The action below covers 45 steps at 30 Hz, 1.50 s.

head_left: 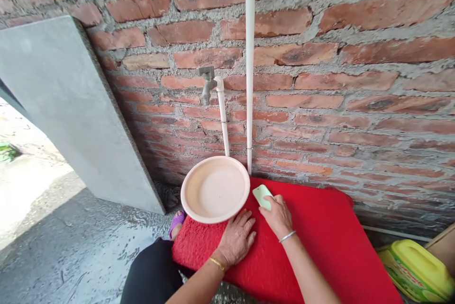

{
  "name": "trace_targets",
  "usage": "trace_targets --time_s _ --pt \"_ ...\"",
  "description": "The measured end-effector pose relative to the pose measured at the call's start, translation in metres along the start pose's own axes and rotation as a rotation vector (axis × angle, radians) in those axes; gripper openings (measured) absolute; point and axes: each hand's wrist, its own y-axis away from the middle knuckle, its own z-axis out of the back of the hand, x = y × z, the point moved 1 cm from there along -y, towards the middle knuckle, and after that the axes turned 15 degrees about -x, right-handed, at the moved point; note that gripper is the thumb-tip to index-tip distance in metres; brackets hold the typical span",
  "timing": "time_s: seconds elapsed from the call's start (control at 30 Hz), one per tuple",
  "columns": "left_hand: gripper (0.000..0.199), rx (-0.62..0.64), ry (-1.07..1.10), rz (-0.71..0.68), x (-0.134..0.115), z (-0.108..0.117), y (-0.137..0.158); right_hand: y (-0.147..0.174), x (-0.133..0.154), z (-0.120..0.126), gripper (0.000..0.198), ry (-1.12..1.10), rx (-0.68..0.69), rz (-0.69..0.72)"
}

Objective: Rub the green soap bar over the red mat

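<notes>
My left hand (237,239) lies flat with its fingers spread on a red cloth (320,237), pressing its front left part. Its fingertips are beside the near rim of a pale pink basin (215,219). In my right hand (279,216) is a light green scrub brush (262,195) with a small hole at its far end. The brush rests against the cloth, right of the basin, and its bristle side is hidden. The shallow basin sits at the cloth's far left corner; no water is discernible in it.
A grey tap (206,85) on a white pipe (223,119) stands above the basin, before a brick wall (313,100). Another white pipe (250,67) rises beside it. A grey slab (81,114) leans at left over wet floor (95,242). A yellow-green jug (419,266) is at lower right.
</notes>
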Motion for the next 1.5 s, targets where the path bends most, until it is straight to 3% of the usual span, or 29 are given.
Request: trace_targets --time_s 0.1,0.17,0.37,0.43,0.53,0.67,0.77,0.87,1.0,1.1,1.17,1.3,1.37,1.5 --pt "0.038 0.008 0.000 0.013 0.000 -0.002 0.000 -0.009 -0.035 0.018 0.039 0.142 -0.051 -0.167" --pt "0.038 0.008 -0.005 0.016 0.000 -0.002 0.000 -0.011 -0.041 0.022 0.039 0.156 -0.083 -0.200" --pt "0.036 -0.001 -0.020 0.015 0.000 -0.001 0.001 -0.016 0.007 -0.008 0.034 -0.037 -0.042 -0.006" --pt "0.036 -0.001 -0.019 0.012 0.001 -0.002 0.002 -0.022 0.004 -0.009 0.034 -0.039 -0.031 -0.003" --pt "0.037 -0.007 -0.014 0.008 0.003 -0.003 0.003 -0.033 -0.037 0.010 0.038 0.014 -0.050 -0.083" --pt "0.038 -0.011 -0.008 0.007 0.004 -0.005 0.003 -0.036 -0.134 0.058 0.050 0.153 -0.106 -0.355" --pt "0.038 -0.005 -0.018 -0.008 0.005 -0.006 0.003 -0.020 -0.199 0.094 0.059 0.226 -0.172 -0.515" --pt "0.038 -0.019 -0.031 -0.026 0.007 -0.008 0.003 0.013 -0.227 0.112 0.064 0.179 -0.209 -0.605" --pt "0.036 -0.029 -0.052 -0.051 0.010 -0.009 0.003 0.061 -0.209 0.101 0.056 -0.044 -0.172 -0.482" --pt "0.036 -0.035 -0.064 -0.066 0.012 -0.008 0.003 0.085 -0.198 0.094 0.047 -0.030 -0.153 -0.317" --pt "0.036 -0.045 -0.071 -0.067 0.012 -0.008 0.003 0.093 -0.208 0.100 0.047 0.089 -0.169 -0.331" --pt "0.035 -0.050 -0.081 -0.073 0.013 -0.008 0.003 0.105 -0.236 0.122 0.051 0.218 -0.235 -0.503" --pt "0.035 -0.055 -0.074 -0.080 0.014 -0.009 0.003 0.111 -0.230 0.123 0.050 0.148 -0.258 -0.489" --pt "0.035 -0.063 -0.067 -0.081 0.016 -0.008 0.002 0.121 -0.193 0.109 0.040 -0.037 -0.199 -0.316"
